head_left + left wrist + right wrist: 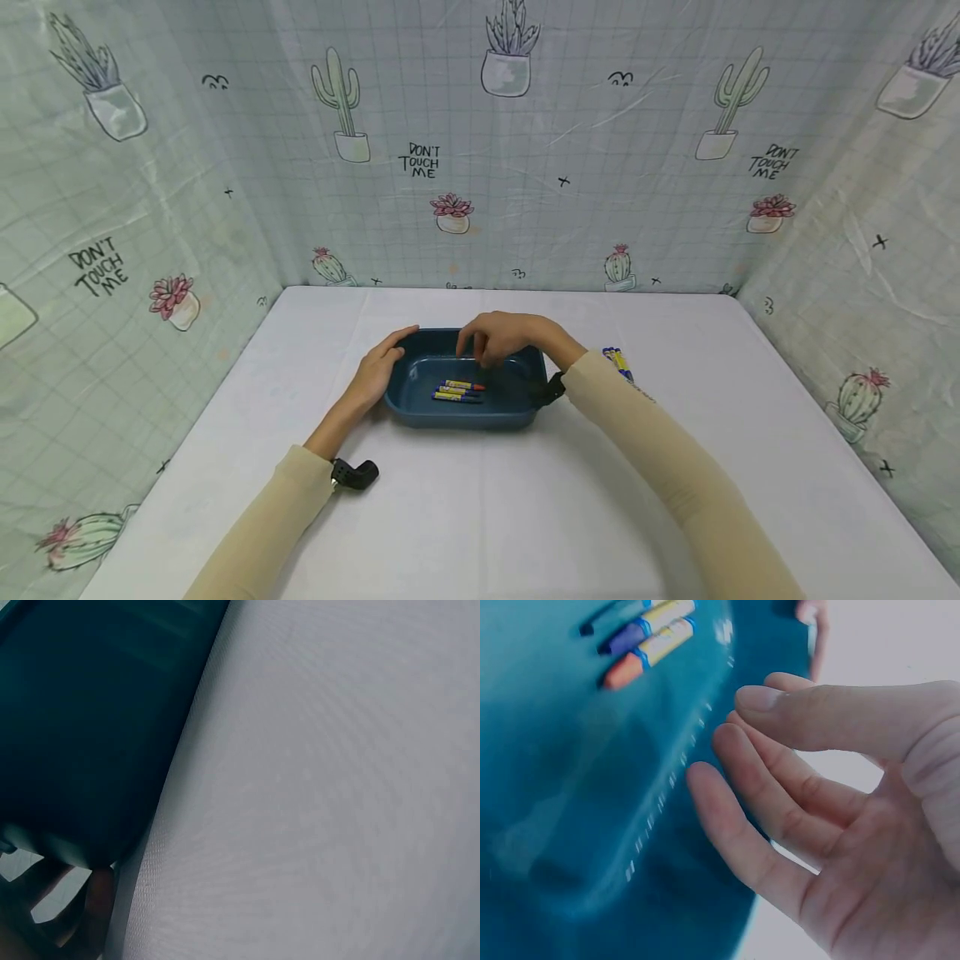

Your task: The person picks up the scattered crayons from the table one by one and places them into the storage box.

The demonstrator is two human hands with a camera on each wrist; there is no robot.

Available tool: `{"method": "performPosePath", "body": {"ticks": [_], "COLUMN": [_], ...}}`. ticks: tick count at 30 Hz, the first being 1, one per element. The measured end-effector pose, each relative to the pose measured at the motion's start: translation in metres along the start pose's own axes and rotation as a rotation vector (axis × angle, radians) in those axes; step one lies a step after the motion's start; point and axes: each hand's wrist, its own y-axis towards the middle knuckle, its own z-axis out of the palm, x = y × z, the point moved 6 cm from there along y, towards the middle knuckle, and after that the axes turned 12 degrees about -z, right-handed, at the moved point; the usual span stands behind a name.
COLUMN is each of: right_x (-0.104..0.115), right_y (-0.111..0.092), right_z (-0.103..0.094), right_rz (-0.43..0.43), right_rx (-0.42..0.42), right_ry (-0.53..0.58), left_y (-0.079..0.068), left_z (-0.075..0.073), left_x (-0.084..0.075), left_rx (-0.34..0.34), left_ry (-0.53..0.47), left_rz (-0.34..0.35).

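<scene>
Head view. My left hand (372, 372): gripping the left end of a blue tray (465, 420), thumb at the rim. My right hand (501, 337): above the tray's interior, fingers loosely bent, nothing held. Tray: one, oblong, long axis running from my left hand across to the right. Contents: three crayons (456, 392), below and slightly left of my right hand, side by side, long axes left to right, tips pointing right; the orange tip is on the farthest one. Further crayons (617, 361): on the white table (450, 508), right of my right hand, long axes running away from me, partly behind my sleeve (637, 425); count uncertain.

Left wrist view. Tray corner above my fingers (97, 907), which are against its outer wall.

Right wrist view. My palm empty, fingers apart; crayons beyond my thumb tip, orange one nearest.
</scene>
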Motion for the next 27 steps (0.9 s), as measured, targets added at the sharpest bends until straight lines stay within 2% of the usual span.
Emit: {"method": "performPosePath", "body": {"ticks": [8,16,27], "right_x": [-0.005,-0.024,-0.061], "right_y": [-0.05,-0.093,-0.143], "right_z": [-0.025,-0.035,-0.037], "right_rz": [0.003,0.056,0.135], "right_rx": [-0.145,-0.269,-0.385], "right_ry": [-0.012,0.054,0.08], "left_y": [0.002,-0.01,0.003], "left_z": [0.0,-0.003,0.001], "left_x": [0.0,-0.02,0.001], "left_rx": [0.016,0.042,0.009], "left_ry": [-0.001,-0.003,0.012], "left_rz": [-0.003,-0.017,0.025]}}
